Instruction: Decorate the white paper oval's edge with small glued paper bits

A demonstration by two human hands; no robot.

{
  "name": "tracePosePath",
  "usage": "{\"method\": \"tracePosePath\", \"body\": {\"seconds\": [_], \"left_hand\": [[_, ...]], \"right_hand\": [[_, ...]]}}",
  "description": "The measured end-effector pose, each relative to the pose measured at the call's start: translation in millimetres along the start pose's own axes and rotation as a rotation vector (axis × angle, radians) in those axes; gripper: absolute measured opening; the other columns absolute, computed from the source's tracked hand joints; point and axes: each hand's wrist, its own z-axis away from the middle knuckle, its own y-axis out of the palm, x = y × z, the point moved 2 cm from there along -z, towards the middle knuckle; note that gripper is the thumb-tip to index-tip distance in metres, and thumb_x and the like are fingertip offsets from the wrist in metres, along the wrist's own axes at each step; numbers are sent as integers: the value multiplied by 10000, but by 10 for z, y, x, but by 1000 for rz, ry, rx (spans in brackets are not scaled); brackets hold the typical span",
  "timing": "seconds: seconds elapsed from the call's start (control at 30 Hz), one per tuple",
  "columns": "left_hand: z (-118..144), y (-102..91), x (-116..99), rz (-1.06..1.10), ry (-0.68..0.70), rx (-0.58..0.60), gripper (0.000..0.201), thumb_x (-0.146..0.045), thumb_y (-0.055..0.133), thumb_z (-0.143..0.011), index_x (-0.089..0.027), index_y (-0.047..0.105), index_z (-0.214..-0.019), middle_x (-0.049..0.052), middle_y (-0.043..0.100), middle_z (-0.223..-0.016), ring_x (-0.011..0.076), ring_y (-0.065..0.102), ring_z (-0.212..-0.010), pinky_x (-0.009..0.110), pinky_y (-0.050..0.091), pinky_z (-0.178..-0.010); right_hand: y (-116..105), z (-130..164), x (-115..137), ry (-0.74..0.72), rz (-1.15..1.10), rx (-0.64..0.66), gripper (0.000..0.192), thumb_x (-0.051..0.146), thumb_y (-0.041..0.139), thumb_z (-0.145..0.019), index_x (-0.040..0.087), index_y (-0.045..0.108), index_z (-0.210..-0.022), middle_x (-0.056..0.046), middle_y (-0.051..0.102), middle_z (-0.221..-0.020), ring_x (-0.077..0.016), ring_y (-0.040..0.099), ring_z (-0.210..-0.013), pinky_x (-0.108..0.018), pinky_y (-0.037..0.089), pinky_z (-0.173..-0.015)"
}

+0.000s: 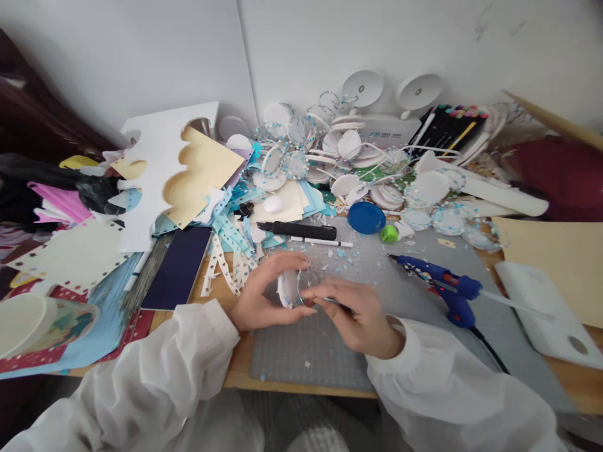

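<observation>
White sleeves (179,370); small white paper disc (288,290) between fingers (282,260)

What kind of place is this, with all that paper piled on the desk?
It looks like a home craft desk, probably for paper decorations. A blue glue gun lies on a grey cutting mat, white paper petals and scraps are heaped against the wall, and both hands hold a small white paper disc.

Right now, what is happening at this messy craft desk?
A person in white sleeves works over a grey cutting mat. The left hand holds a small white disc upright, and the right hand meets it at its edge, holding a thin tool whose kind I cannot tell. A blue glue gun lies on the mat to the right. Paper scraps and finished white discs are piled behind.
</observation>
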Motion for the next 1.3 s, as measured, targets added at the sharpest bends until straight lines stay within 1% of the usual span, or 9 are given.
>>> {"method": "tracePosePath", "body": {"seconds": [0.1,0.27,0.47,0.57,0.67,0.87,1.03,1.2,1.3], "left_hand": [[14,-2,13,20,-23,30,624,-302,809,-691,-209,529,-1242,121,626,-1143,270,590,-1086,426,475,-932],[34,-1,36,50,-80,76,636,-339,809,-691,-230,526,-1251,109,619,-1132,274,584,-1073,431,469,-928],[27,0,15,105,-119,100,643,-396,804,-688,-249,533,-1252,94,619,-1113,268,592,-1043,427,469,-923],[26,2,8,140,-177,123,690,-446,789,-692,-260,510,-1295,93,617,-1109,261,602,-1004,427,471,-921],[31,4,7,205,-236,137,728,-460,788,-688,-275,490,-1326,90,607,-1119,257,608,-996,422,476,-921],[49,25,12,311,-309,153,705,-425,788,-701,-271,484,-1319,102,581,-1183,269,610,-1030,411,504,-899],[57,57,15,384,-387,173,741,-408,788,-704,-271,442,-1344,106,579,-1185,283,594,-1079,419,507,-903],[68,74,9,477,-427,190,672,-360,795,-705,-274,471,-1287,88,594,-1137,248,627,-987,387,528,-845],[62,67,3,477,-421,172,662,-315,814,-683,-273,480,-1253,75,589,-1125,233,623,-966,378,524,-842]], "right_hand": [[1,-3,4,-40,19,14,239,101,458,-892,193,654,-992,-41,706,-750,-124,637,-637,-226,504,-581],[3,-7,16,-84,30,43,281,77,424,-874,200,647,-993,-25,671,-691,-122,591,-585,-223,471,-540],[-1,9,5,-124,-5,100,312,51,389,-860,197,621,-1010,-33,680,-734,-124,609,-619,-224,483,-565],[-8,9,2,-147,-17,102,327,45,390,-851,194,618,-1029,-38,685,-745,-126,616,-628,-224,487,-560],[-11,9,4,-133,-14,91,308,49,407,-854,194,623,-1020,-36,685,-732,-125,619,-626,-224,489,-563],[-19,12,14,-72,-18,81,261,95,410,-892,193,633,-984,-39,684,-701,-134,620,-611,-241,488,-571],[-24,-6,28,-82,-35,70,247,131,410,-917,200,640,-976,-32,681,-690,-129,612,-603,-235,485,-561],[-13,-13,34,-38,-79,73,228,167,418,-936,196,644,-950,-36,686,-698,-127,621,-620,-239,491,-574],[-10,-8,36,-21,-77,75,231,185,419,-940,190,649,-924,-35,674,-681,-125,601,-594,-245,482,-565]]}}
